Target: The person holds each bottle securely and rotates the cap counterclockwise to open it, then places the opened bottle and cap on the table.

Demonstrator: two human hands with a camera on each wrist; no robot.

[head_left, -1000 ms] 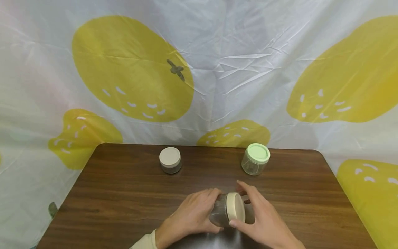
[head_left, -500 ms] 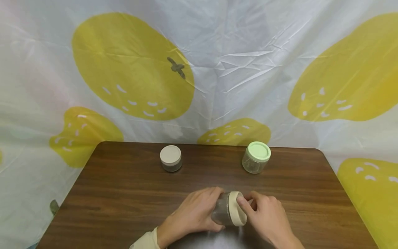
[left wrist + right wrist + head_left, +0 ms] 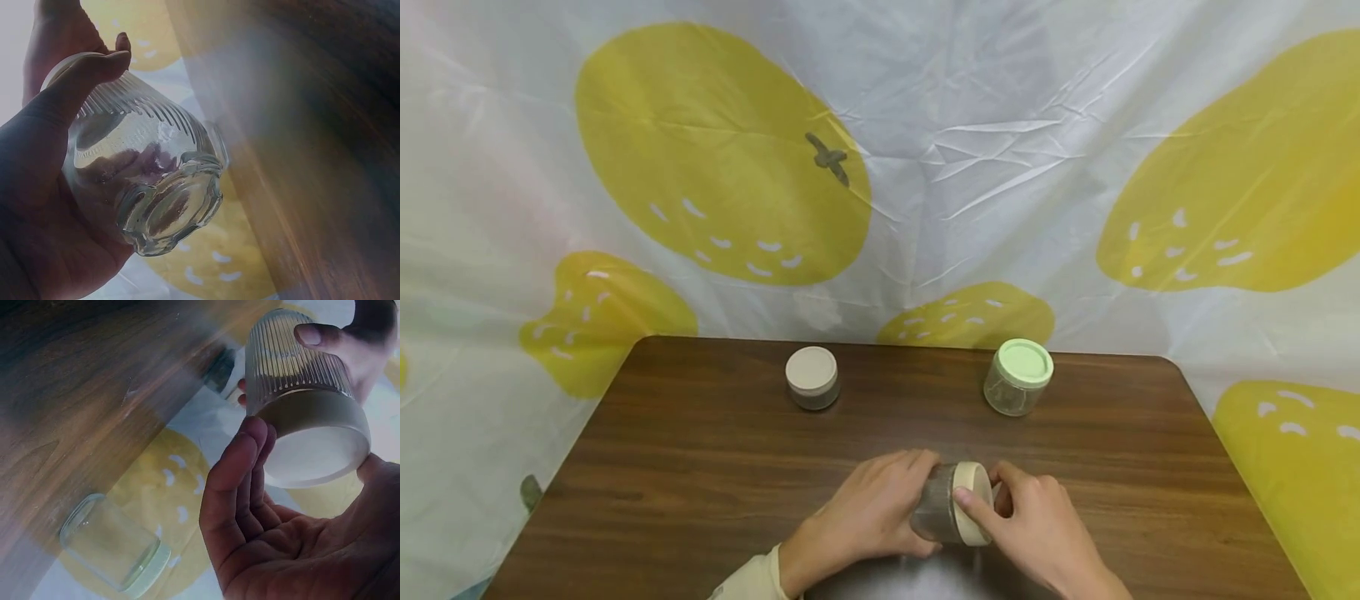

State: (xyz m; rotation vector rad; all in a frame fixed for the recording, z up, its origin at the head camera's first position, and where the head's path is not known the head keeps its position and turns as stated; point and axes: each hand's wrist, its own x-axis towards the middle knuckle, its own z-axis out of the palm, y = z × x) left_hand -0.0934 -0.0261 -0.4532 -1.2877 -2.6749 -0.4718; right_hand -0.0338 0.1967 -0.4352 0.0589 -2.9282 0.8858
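Note:
A ribbed clear glass jar (image 3: 934,505) with a cream lid (image 3: 972,504) lies tilted on its side between both hands, lid facing right. My left hand (image 3: 874,508) grips the glass body, fingers wrapped around its far side. In the left wrist view the jar's thick glass base (image 3: 172,209) shows, with the palm behind the body. My right hand (image 3: 1037,521) pinches the lid by its rim, thumb on the near side and fingers on the far edge. The right wrist view shows the lid's flat top (image 3: 319,456) facing the palm.
A short jar with an off-white lid (image 3: 812,377) stands at the back left of the brown wooden table (image 3: 700,467). At the back right stands a glass jar with a light green lid (image 3: 1018,377). Behind hangs a white cloth (image 3: 910,208) printed with yellow lemons.
My right hand has gone from widely spread fingers around the lid to a closer grip on its rim, shifting its thumb along the lid. The left hand keeps its hold on the jar.

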